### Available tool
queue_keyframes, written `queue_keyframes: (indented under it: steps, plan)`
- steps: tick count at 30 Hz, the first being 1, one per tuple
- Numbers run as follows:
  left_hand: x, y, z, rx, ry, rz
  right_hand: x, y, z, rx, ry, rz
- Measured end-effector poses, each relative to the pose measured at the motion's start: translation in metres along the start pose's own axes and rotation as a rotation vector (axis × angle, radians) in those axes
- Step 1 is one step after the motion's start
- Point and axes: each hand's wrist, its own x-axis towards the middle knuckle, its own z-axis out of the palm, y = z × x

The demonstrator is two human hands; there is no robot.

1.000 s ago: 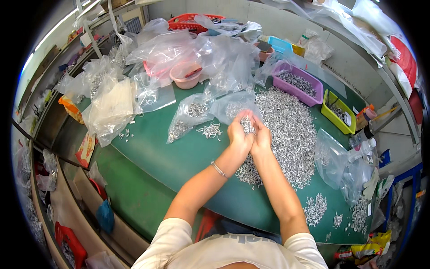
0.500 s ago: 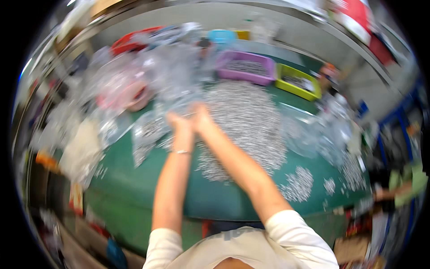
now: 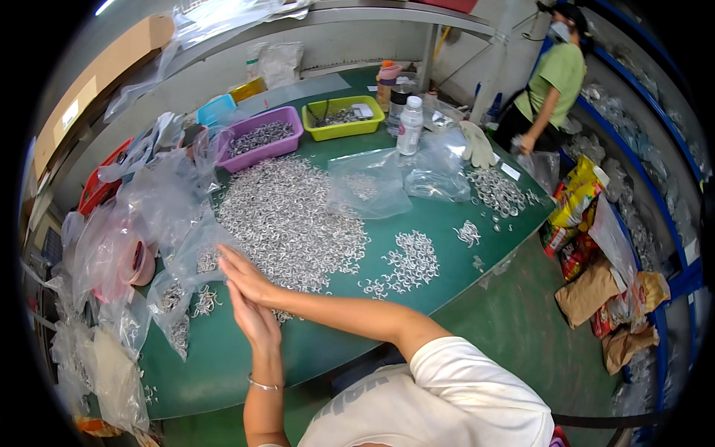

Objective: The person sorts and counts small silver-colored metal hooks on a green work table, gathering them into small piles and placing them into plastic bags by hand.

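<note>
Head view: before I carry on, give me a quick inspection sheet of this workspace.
Surface: green tabletop, much of it covered.
Job's things: large heap of small curved metal pieces; smaller pile to its right.
Clutter: plastic bags at left; white bottle and glove toward back right.
Hands: left hand and right hand together by the heap's left side; contents hidden.
Cables: nothing seen.
Surroundings: co-worker beyond the table, right.

green floor point(image 3: 506, 328), grey wall point(image 3: 342, 48)
the table point(image 3: 194, 384) is green too. blue shelves point(image 3: 675, 289) stand at the right. a grey bar point(image 3: 357, 14) runs high at the back. a white light point(image 3: 104, 7) shines at top left.
</note>
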Motion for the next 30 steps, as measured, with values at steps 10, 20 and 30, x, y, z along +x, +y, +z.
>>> queue_keyframes:
  steps: [10, 20, 30]
  plan:
    - [-0.046, -0.028, -0.067, 0.737, -0.217, 0.140, -0.168, -0.013, -0.128, -0.443, -0.137, 0.006]
    - [-0.097, -0.112, -0.001, 1.261, -0.640, 0.176, -0.245, -0.002, -0.240, -0.805, 0.458, -0.032]
    - [-0.105, -0.140, 0.014, 1.331, -0.674, 0.182, -0.246, -0.003, -0.283, -0.904, 0.236, 0.025]
